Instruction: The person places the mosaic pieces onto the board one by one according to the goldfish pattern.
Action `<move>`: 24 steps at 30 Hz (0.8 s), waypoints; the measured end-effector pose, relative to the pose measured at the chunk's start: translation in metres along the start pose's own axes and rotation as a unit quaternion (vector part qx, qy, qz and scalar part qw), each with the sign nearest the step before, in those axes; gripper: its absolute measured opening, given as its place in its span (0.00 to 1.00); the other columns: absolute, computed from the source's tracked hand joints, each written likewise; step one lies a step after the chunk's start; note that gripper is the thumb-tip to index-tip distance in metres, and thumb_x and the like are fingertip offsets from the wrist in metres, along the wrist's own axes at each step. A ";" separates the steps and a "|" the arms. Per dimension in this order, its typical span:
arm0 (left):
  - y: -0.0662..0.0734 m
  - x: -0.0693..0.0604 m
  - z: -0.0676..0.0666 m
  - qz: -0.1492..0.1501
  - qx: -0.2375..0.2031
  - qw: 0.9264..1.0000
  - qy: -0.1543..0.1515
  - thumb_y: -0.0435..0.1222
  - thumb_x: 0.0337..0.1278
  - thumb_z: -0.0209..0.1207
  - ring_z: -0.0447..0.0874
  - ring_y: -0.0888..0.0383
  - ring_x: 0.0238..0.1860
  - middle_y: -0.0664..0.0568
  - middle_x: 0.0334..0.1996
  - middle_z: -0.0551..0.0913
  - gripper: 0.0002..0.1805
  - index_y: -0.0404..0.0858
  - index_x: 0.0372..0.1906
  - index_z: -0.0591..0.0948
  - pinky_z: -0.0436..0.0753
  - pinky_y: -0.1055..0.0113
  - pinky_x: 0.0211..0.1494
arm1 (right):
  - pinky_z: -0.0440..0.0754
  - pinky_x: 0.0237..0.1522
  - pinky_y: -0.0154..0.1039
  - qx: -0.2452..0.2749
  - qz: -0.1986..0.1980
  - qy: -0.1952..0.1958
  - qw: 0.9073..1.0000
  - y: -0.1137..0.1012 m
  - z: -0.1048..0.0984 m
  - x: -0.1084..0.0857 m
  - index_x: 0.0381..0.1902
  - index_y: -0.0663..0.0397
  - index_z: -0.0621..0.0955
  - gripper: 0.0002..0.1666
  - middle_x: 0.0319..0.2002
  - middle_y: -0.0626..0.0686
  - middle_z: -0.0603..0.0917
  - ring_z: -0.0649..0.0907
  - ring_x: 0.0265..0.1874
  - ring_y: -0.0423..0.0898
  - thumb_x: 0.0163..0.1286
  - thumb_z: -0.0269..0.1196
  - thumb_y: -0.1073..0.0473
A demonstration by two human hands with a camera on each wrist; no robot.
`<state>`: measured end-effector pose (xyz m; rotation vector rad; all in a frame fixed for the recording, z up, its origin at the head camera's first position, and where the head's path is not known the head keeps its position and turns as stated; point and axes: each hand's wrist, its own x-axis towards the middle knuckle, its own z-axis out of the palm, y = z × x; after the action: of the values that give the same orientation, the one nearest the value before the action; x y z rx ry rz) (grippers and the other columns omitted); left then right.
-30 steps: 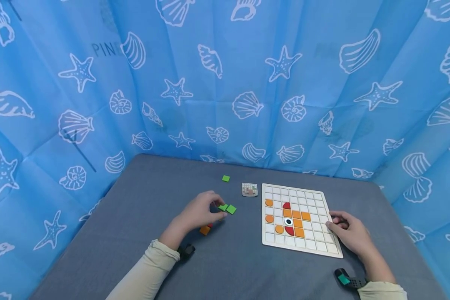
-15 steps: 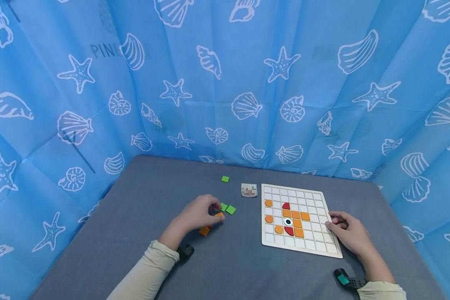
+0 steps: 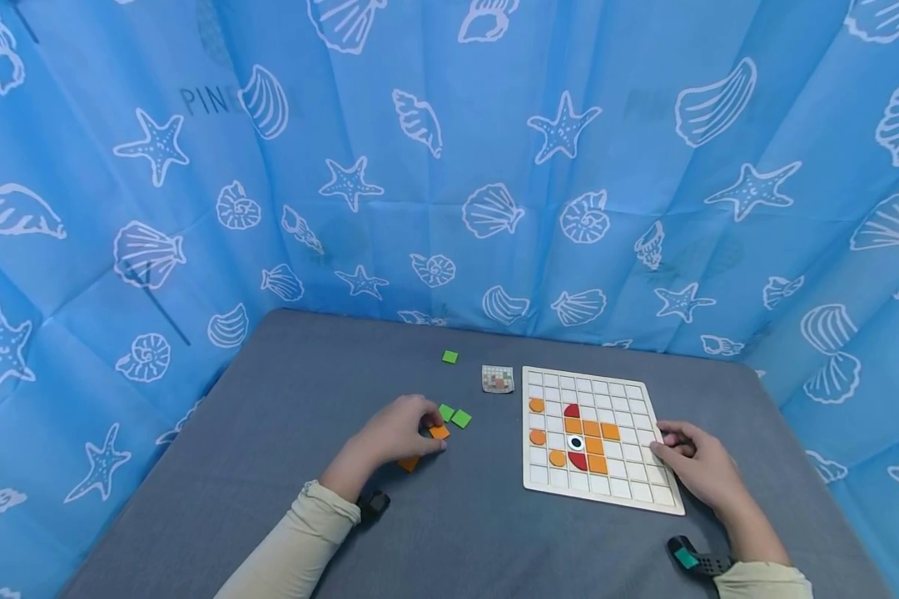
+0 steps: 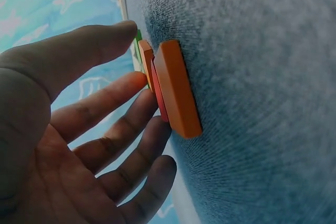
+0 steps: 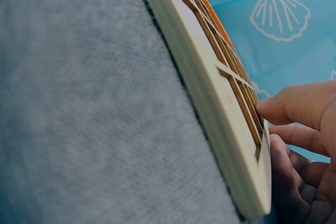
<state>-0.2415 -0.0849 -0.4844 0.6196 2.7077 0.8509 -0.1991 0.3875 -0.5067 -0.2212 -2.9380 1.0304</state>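
My left hand point(image 3: 397, 428) is low over the cloth, thumb and index finger on either side of an orange square tile point(image 3: 439, 432). In the left wrist view the index fingertip seems to touch this orange tile point(image 4: 146, 59); the thumb tip looks apart from it. Closer to that wrist lie a thicker orange tile point(image 4: 176, 90) and a red tile point(image 4: 159, 90), the red one hidden in the head view. My right hand point(image 3: 697, 462) holds the white grid board point(image 3: 637, 474) by its right edge, thumb on top. Orange, red and eye tiles sit in the board's left half.
Two green square tiles point(image 3: 460, 418) lie just beyond the left fingers, and another green tile point(image 3: 450, 357) lies farther back. A small printed card point(image 3: 498, 379) rests left of the board. Blue shell-patterned curtain point(image 3: 434, 208) surrounds the grey cloth-covered table point(image 3: 479, 532).
My left hand has come away from the green tiles and shifted slightly down, its thumb and index finger now spread about an orange tile. The right hand and board have stayed put.
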 end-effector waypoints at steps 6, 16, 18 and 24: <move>0.001 0.001 0.001 -0.009 0.013 1.000 0.005 0.43 0.61 0.75 0.81 0.60 0.43 0.56 0.43 0.85 0.13 0.44 0.47 0.89 0.82 0.57 0.49 | 0.70 0.35 0.33 0.002 0.005 -0.001 1.000 -0.001 0.001 0.001 0.69 0.68 0.76 0.32 0.47 0.57 0.80 0.75 0.39 0.45 0.78 0.65 0.52; 0.002 0.002 0.002 -0.030 0.028 0.999 0.008 0.41 0.61 0.75 0.82 0.60 0.43 0.53 0.45 0.85 0.16 0.40 0.52 0.90 0.83 0.57 0.49 | 0.70 0.35 0.33 -0.003 0.001 0.000 1.000 0.000 0.001 0.001 0.69 0.68 0.76 0.32 0.47 0.56 0.80 0.75 0.38 0.43 0.77 0.65 0.50; 0.002 0.003 0.003 -0.029 0.030 0.999 0.010 0.42 0.61 0.75 0.82 0.60 0.43 0.53 0.45 0.85 0.17 0.40 0.52 0.90 0.83 0.58 0.49 | 0.70 0.35 0.34 -0.004 0.001 -0.001 1.000 0.001 0.000 0.001 0.69 0.68 0.76 0.32 0.47 0.56 0.80 0.75 0.37 0.43 0.78 0.65 0.50; 0.000 0.004 0.004 -0.026 0.040 0.999 0.009 0.42 0.62 0.75 0.80 0.61 0.41 0.55 0.44 0.85 0.15 0.41 0.51 0.90 0.83 0.60 0.48 | 0.69 0.35 0.34 -0.009 0.005 0.002 1.000 0.000 0.000 0.002 0.69 0.68 0.76 0.33 0.47 0.57 0.81 0.75 0.38 0.44 0.78 0.65 0.50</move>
<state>-0.2435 -0.0810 -0.4880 0.5567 2.7721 0.7426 -0.2009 0.3878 -0.5069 -0.2384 -2.9472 1.0055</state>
